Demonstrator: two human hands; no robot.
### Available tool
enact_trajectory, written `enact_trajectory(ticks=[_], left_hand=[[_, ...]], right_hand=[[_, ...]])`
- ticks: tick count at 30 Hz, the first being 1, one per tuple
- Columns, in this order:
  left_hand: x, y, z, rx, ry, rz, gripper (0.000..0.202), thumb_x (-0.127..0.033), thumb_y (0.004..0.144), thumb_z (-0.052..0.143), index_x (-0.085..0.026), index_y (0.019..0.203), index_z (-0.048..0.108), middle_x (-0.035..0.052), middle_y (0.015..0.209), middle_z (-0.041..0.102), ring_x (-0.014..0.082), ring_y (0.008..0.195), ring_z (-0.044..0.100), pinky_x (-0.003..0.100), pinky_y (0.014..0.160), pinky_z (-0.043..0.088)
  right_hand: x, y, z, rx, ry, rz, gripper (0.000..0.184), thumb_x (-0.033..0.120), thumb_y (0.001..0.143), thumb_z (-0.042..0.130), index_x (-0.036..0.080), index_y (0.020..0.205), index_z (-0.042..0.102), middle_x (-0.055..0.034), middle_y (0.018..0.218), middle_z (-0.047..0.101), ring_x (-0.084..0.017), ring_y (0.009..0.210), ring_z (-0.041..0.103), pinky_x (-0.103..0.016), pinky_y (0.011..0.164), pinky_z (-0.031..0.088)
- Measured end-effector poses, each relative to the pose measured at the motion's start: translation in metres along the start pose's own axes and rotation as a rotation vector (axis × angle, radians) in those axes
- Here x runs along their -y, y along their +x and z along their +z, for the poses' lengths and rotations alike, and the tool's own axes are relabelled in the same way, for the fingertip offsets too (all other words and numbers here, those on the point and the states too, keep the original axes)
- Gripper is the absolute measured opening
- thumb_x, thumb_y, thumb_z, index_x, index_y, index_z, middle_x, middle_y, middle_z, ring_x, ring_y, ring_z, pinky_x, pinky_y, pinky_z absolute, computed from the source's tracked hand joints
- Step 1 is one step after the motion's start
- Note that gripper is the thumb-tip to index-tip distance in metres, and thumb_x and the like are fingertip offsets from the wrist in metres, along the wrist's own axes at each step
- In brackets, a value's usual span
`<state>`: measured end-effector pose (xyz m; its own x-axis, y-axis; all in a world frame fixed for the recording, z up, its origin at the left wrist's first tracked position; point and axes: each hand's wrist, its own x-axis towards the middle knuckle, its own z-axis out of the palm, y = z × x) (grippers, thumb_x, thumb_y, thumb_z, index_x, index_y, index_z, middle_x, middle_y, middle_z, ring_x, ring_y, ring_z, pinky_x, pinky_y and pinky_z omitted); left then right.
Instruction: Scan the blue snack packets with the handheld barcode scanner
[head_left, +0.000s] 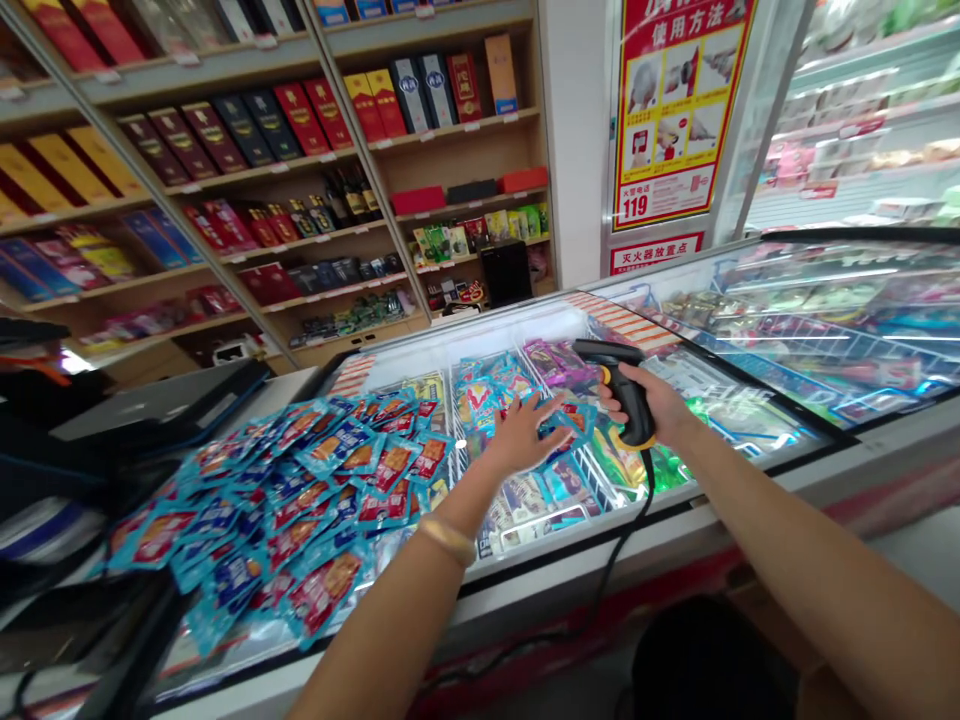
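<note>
My right hand (pixel 664 400) is wrapped round the handle of a black and yellow barcode scanner (pixel 634 400), whose head points left over the freezer. A black cable (pixel 621 550) runs down from its grip. My left hand (pixel 525 435), with a bangle (pixel 448 540) at the wrist, is stretched out with fingers spread over the freezer's glass top. Just beyond its fingertips and partly behind them lie a few small blue snack packets (pixel 576 418); whether the fingers touch them I cannot tell. Left of this hand spreads a large heap of blue, red-labelled snack packets (pixel 300 490).
Under the glass, the chest freezer (pixel 547 580) holds wire baskets of wrapped goods. A dark counter device (pixel 157 405) stands at the left. Shelves (pixel 442 150) of boxes and bottles line the back wall, beside a red poster (pixel 675 120). Another glass-topped freezer section (pixel 840 310) extends right.
</note>
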<state>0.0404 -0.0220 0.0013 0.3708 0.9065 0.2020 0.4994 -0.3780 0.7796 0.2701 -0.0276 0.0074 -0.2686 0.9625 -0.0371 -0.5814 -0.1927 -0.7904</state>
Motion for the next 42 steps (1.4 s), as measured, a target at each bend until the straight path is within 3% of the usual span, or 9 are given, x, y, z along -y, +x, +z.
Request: enact_trajectory(ticks=[5,7,11,13,15,18,21,24,42], left_hand=[[0.020,-0.004,-0.028,-0.125,-0.007,-0.030,0.067,-0.043,0.061,0.081,-0.030,0.124,0.061,0.0109,0.140,0.055,0.0347,0.145,0.027,0.052,0.119,0.007],[0.028,-0.004,-0.029,-0.115,0.084,-0.069,0.066,-0.041,0.065,0.079,-0.026,0.126,0.060,0.0130,0.139,0.056,0.0345,0.143,0.031,0.052,0.119,0.010],[0.038,-0.006,-0.026,-0.072,0.302,-0.053,0.055,-0.037,0.080,0.066,-0.019,0.131,0.057,0.0159,0.137,0.056,0.0314,0.131,0.048,0.046,0.113,0.031],[0.039,-0.005,-0.025,-0.123,0.271,-0.052,0.054,-0.037,0.080,0.067,-0.018,0.130,0.059,0.0152,0.130,0.061,0.0310,0.123,0.054,0.044,0.107,0.038],[0.040,-0.004,-0.026,-0.226,0.085,-0.066,0.050,-0.040,0.079,0.067,-0.021,0.125,0.063,0.0122,0.121,0.066,0.0297,0.119,0.057,0.044,0.105,0.041],[0.037,-0.003,-0.029,-0.392,-0.439,-0.160,0.043,-0.052,0.085,0.058,-0.020,0.112,0.067,0.0091,0.107,0.071,0.0262,0.108,0.064,0.043,0.099,0.046],[0.031,-0.004,-0.032,-0.415,-0.932,-0.301,0.043,-0.055,0.089,0.050,-0.018,0.102,0.065,0.0068,0.089,0.073,0.0206,0.085,0.069,0.040,0.089,0.052],[0.023,-0.005,-0.033,-0.411,-1.117,-0.354,0.035,-0.047,0.093,0.047,-0.017,0.098,0.063,0.0041,0.080,0.072,0.0164,0.074,0.069,0.038,0.086,0.052],[0.030,-0.002,-0.025,-0.464,-0.917,-0.304,0.044,-0.053,0.089,0.051,-0.017,0.112,0.064,0.0131,0.119,0.067,0.0266,0.108,0.066,0.041,0.089,0.053]], right_hand=[[0.000,0.025,0.024,0.084,-0.019,0.019,0.021,0.037,0.078,0.064,0.018,0.083,0.056,-0.0018,0.068,0.052,-0.010,0.051,0.045,-0.018,0.038,0.040],[-0.002,0.033,0.035,0.118,-0.006,0.022,0.022,0.037,0.078,0.063,0.017,0.085,0.056,-0.0014,0.067,0.052,-0.009,0.050,0.044,-0.018,0.037,0.039],[-0.011,0.038,0.047,0.158,0.020,0.039,0.024,0.038,0.078,0.063,0.017,0.087,0.056,-0.0004,0.068,0.051,-0.009,0.049,0.043,-0.017,0.037,0.038],[-0.014,0.035,0.046,0.159,0.006,0.058,0.024,0.038,0.078,0.064,0.017,0.086,0.056,-0.0007,0.068,0.051,-0.009,0.050,0.043,-0.018,0.037,0.038],[-0.015,0.030,0.043,0.154,-0.026,0.077,0.024,0.039,0.078,0.064,0.017,0.084,0.055,-0.0014,0.067,0.052,-0.009,0.049,0.043,-0.018,0.038,0.038],[-0.016,0.025,0.040,0.157,-0.086,0.105,0.027,0.044,0.079,0.062,0.018,0.079,0.055,-0.0018,0.062,0.050,-0.010,0.047,0.040,-0.020,0.038,0.037],[-0.019,0.021,0.043,0.170,-0.134,0.129,0.031,0.047,0.077,0.064,0.017,0.076,0.056,-0.0021,0.062,0.050,-0.010,0.048,0.039,-0.020,0.038,0.037],[-0.023,0.018,0.050,0.169,-0.155,0.124,0.030,0.043,0.075,0.068,0.016,0.077,0.057,-0.0029,0.066,0.052,-0.009,0.050,0.041,-0.019,0.038,0.037],[-0.026,0.018,0.049,0.234,-0.159,0.141,0.032,0.045,0.076,0.069,0.016,0.081,0.058,-0.0022,0.068,0.050,-0.010,0.052,0.041,-0.020,0.040,0.038]])
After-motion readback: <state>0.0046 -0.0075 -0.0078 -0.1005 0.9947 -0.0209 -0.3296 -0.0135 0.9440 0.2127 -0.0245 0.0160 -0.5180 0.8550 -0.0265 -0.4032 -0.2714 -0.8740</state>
